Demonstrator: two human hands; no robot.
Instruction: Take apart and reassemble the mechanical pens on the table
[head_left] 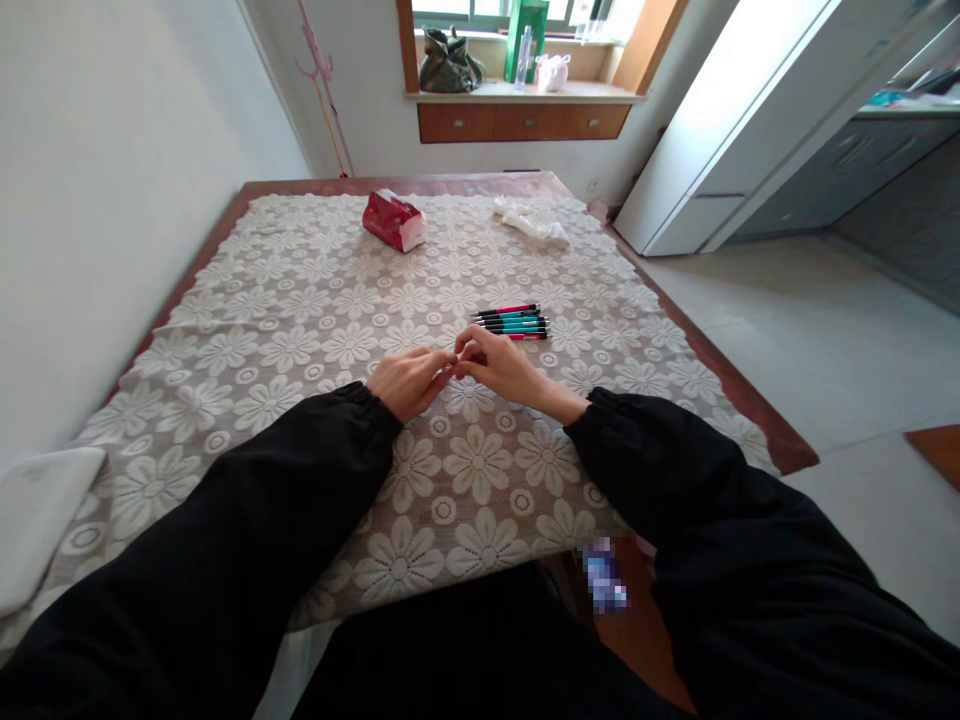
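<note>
My left hand (411, 382) and my right hand (501, 366) meet fingertip to fingertip above the flowered tablecloth (480, 462). Both have thumb and fingers drawn together in a pinch. Whatever may be between the fingertips is too small or too hidden to name. Just beyond my right hand lies a row of several pens (517, 323), side by side, with red, teal and black barrels. The nearest red one is partly covered by that hand.
Farther back on the cloth are a red tissue pack (390, 220) and a crumpled clear plastic bag (532, 222). A white flat object (49, 520) rests at the table's left edge. A tall white fridge (724, 120) stands beyond the right side.
</note>
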